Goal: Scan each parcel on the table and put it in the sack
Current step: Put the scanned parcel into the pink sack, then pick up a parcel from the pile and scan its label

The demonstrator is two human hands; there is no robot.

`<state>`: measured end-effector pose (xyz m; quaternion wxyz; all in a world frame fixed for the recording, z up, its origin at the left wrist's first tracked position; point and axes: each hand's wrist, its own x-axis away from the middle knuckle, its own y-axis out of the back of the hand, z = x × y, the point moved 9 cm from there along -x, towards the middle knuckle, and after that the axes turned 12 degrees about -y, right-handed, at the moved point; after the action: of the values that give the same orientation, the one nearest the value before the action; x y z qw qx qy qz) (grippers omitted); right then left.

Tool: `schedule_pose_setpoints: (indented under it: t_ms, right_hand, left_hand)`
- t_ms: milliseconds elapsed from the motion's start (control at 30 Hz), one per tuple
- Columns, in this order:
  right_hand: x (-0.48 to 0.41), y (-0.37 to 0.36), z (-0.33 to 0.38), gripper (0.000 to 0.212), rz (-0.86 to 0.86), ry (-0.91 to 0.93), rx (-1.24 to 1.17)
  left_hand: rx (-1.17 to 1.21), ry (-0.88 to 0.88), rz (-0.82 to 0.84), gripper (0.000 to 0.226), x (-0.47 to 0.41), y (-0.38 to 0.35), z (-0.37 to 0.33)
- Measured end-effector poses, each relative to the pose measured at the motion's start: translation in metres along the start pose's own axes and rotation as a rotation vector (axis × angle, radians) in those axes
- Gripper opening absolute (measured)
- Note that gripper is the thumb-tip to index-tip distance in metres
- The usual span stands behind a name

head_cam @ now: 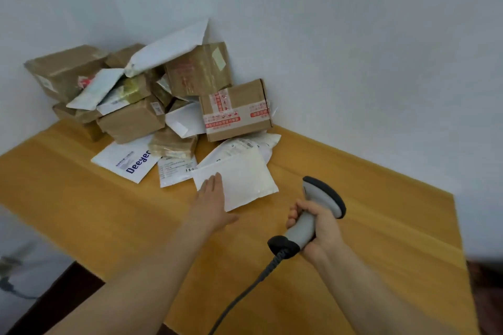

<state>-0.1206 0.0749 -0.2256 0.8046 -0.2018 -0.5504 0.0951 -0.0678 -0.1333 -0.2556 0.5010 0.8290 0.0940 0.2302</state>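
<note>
Two hands out. Lower right of centre, the right hand (317, 226) wraps its fingers round the grey scanner (325, 194), cable trailing to the bottom edge. At centre, the left hand (213, 198) lies flat, fingers straight and together, on the white padded parcel (245, 179) on the yellow table (81, 198). Beyond, upper left, brown boxes (130, 121) and white mailers (168, 49) heap into the wall corner.

Head-worn wide-angle view looks forward and down over the table (81, 198)
</note>
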Motion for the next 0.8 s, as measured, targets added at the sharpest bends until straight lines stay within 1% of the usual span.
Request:
schedule_pose_setpoints:
  t_ms: [67, 133, 200, 267, 367, 467, 567, 633, 700, 800]
  right_hand:
    - [-0.010, -0.004, -0.007, 0.004, -0.030, 0.025, -0.038]
    - [-0.016, -0.007, -0.016, 0.004, -0.074, 0.044, -0.053]
    - [-0.019, -0.013, -0.023, 0.006, -0.101, 0.082, -0.062]
    - [-0.017, -0.017, -0.030, 0.007, -0.128, 0.126, -0.036]
    - [-0.005, -0.026, -0.037, 0.006, -0.161, 0.171, 0.054]
    - [0.011, -0.044, -0.035, 0.009, -0.145, 0.200, 0.109]
    - [0.029, -0.069, -0.034, 0.017, -0.071, 0.220, 0.177]
    - [0.043, -0.083, -0.037, 0.022, -0.029, 0.236, 0.234]
    - [0.058, -0.093, -0.039, 0.024, 0.005, 0.261, 0.291]
    - [0.077, -0.105, -0.043, 0.020, 0.045, 0.292, 0.366]
  left_hand:
    - [-0.082, -0.042, 0.043, 0.126, -0.028, -0.008, 0.006]
    - [-0.133, -0.084, 0.061, 0.127, -0.047, -0.013, 0.012]
    - [-0.172, -0.134, 0.055, 0.117, -0.060, -0.013, 0.017]
    - [-0.164, -0.217, 0.050, 0.096, -0.062, -0.008, 0.016]
    - [0.045, -0.294, -0.067, 0.061, -0.054, 0.029, 0.014]
    - [0.237, -0.281, -0.213, 0.041, -0.049, 0.080, 0.021]
    - [0.483, -0.234, -0.330, 0.024, -0.039, 0.125, 0.029]
    - [0.658, -0.173, -0.344, 0.015, -0.027, 0.140, 0.035]
    - [0.781, -0.110, -0.325, 0.011, -0.015, 0.145, 0.038]
    - [0.925, -0.019, -0.301, 0.010, 0.001, 0.149, 0.042]
